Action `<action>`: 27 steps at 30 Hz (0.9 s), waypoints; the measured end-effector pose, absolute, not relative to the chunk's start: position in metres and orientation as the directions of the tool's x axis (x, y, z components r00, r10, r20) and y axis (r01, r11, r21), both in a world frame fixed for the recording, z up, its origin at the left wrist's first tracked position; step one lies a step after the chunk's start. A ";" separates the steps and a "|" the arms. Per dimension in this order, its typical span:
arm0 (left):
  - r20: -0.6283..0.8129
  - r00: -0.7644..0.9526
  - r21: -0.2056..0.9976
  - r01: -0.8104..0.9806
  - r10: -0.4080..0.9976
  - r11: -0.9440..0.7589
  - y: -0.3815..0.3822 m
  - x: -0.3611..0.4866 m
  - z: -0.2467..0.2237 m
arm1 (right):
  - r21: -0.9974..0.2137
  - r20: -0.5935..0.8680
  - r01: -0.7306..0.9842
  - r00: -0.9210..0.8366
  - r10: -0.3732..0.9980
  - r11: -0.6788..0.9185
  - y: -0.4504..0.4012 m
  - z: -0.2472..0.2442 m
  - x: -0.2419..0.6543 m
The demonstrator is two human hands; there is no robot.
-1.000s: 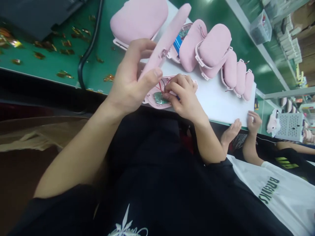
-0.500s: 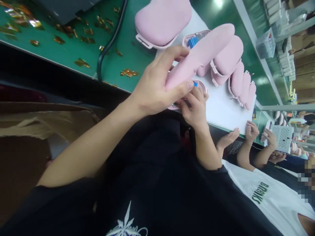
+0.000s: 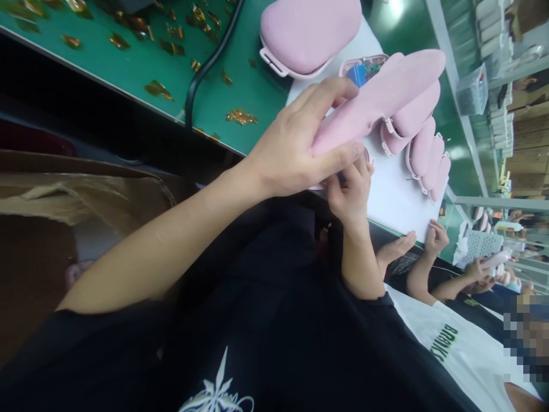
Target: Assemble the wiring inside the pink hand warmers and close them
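My left hand [image 3: 300, 137] grips a curved pink plastic shell [image 3: 386, 94], tilted and raised over the work surface, thumb below and fingers above. Close under it, my right hand [image 3: 351, 194] has its fingers curled together. They are at a second pink casing [image 3: 317, 186], mostly hidden behind my left hand and the shell; what the fingertips pinch cannot be made out. Just beyond the raised shell lies an open pink casing [image 3: 343, 67] with a blue block [image 3: 356, 75] and a green circuit board inside.
A closed pink casing [image 3: 309, 34] sits on the white mat [image 3: 386, 200]. More pink casings [image 3: 422, 146] line up to the right. A black cable [image 3: 201, 74] and amber film scraps [image 3: 242, 117] lie on the green table [image 3: 214, 103]. Co-workers' hands [image 3: 436, 237] are at right.
The whole view has shifted, so the table things sit further right. My left hand still holds the shell, which now covers more of the casing at my right hand.
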State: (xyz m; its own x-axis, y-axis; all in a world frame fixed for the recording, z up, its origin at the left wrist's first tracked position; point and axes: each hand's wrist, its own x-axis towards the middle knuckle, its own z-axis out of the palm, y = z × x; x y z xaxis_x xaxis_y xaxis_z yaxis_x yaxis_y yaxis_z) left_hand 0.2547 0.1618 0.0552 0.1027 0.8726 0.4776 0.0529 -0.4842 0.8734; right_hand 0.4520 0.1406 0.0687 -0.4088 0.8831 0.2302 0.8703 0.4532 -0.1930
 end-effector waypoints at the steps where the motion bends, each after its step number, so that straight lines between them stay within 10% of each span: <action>1: 0.489 0.105 0.865 0.069 0.866 -0.497 0.162 0.255 0.055 | -0.195 0.246 0.867 -0.409 0.879 0.459 0.140 0.068 0.452; 27: 0.557 0.127 0.805 0.159 0.820 -0.572 0.170 0.257 0.042 | -0.117 0.224 0.884 -0.421 0.879 0.453 0.135 0.061 0.459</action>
State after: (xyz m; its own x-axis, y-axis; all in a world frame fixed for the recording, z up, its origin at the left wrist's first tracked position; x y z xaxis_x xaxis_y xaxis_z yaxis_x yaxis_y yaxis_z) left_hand 0.2570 0.1697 0.0415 0.1275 0.8205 0.5573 0.1589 -0.5715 0.8051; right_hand 0.4592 0.1355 0.0608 -0.4209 0.8791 0.2237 0.8838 0.4530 -0.1172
